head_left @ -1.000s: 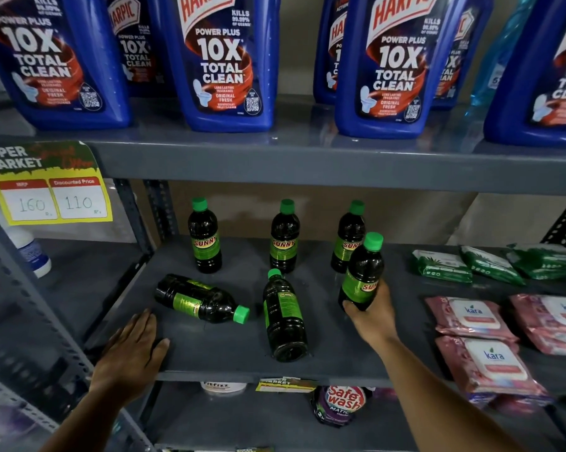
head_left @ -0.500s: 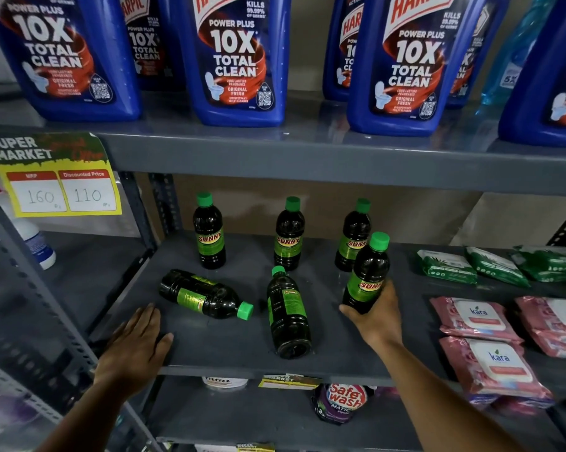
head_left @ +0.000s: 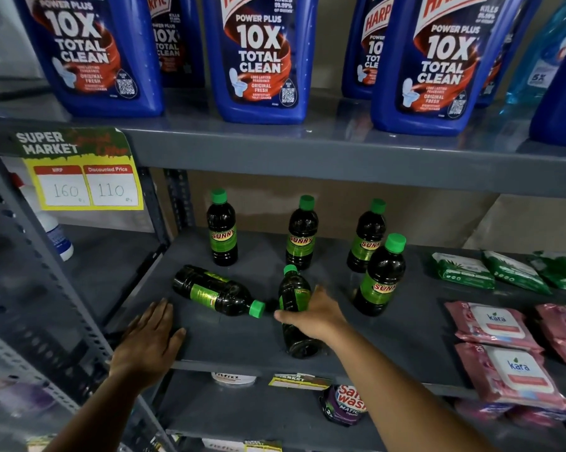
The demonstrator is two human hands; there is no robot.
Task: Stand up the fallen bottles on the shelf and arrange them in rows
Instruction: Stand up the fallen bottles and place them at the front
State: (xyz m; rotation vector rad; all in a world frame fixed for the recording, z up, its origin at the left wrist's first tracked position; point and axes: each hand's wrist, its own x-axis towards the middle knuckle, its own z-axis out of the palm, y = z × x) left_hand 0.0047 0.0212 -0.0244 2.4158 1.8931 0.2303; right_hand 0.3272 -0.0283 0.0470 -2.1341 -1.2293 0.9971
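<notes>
Several dark bottles with green caps and green labels are on the grey middle shelf point(head_left: 242, 350). Three stand in a back row: left point(head_left: 222, 230), middle point(head_left: 301, 234), right point(head_left: 366, 238). A fourth bottle point(head_left: 381, 277) stands alone in front of the right one. Two lie fallen: one point(head_left: 214, 291) with its cap pointing right, another point(head_left: 292, 295) with its cap pointing toward the back. My right hand point(head_left: 314, 316) lies over the middle of this second fallen bottle, fingers curling around it. My left hand point(head_left: 149, 342) rests flat on the shelf's front left edge.
Large blue cleaner bottles point(head_left: 262, 57) fill the shelf above. Green packs point(head_left: 461, 270) and pink wipe packs point(head_left: 496, 324) lie at the right of the middle shelf. A yellow price tag point(head_left: 86, 184) hangs at the left. A grey upright post point(head_left: 46, 288) stands near my left hand.
My right hand has let go of the front right bottle, which now stands alone, and has moved left onto the fallen bottle pointing toward the back. My left hand stays on the shelf edge.
</notes>
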